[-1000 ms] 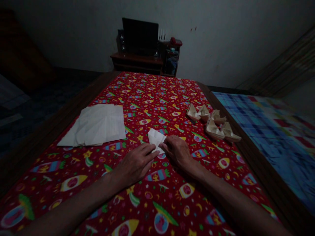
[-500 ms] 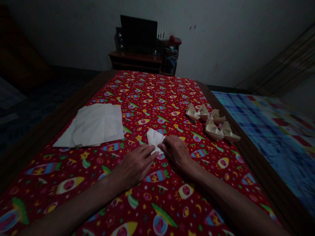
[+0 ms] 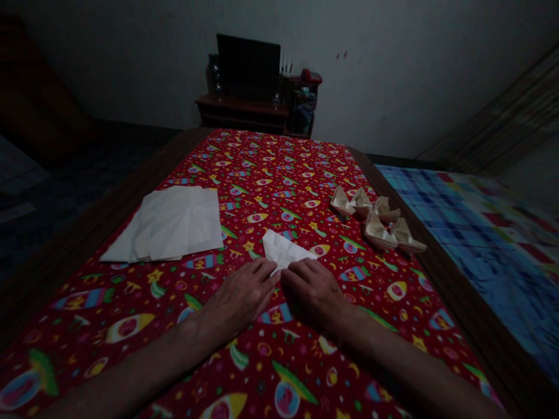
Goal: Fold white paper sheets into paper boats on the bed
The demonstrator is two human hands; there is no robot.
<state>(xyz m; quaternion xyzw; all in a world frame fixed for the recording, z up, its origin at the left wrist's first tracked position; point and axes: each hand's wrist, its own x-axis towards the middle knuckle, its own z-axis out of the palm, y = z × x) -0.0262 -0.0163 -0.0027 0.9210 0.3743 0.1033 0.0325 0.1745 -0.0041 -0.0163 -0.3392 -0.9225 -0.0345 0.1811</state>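
A small folded sheet of white paper [image 3: 286, 247] lies on the red patterned cloth in front of me. My left hand [image 3: 247, 288] pinches its near left edge, fingers closed together. Right beside it, my right hand [image 3: 312, 285] has its fingers curled onto the near right edge. The fingertips of both hands almost meet, and they hide the paper's near part. To the left rests a fanned stack of white paper sheets [image 3: 179, 224]. Several folded paper boats [image 3: 379, 230] sit in a cluster at the right.
The red cloth [image 3: 279, 157] covers a bed-like surface with dark wooden edges [image 3: 375, 169]. Beyond its far end stand a black screen [image 3: 248, 67], speakers and a red telephone [image 3: 311, 75] on a cabinet. A blue checked sheet [image 3: 471, 233] lies lower at the right.
My right hand has moved slightly down and closer to my left. More of the folded paper's far right side now shows. The stack and the paper boats are unmoved.
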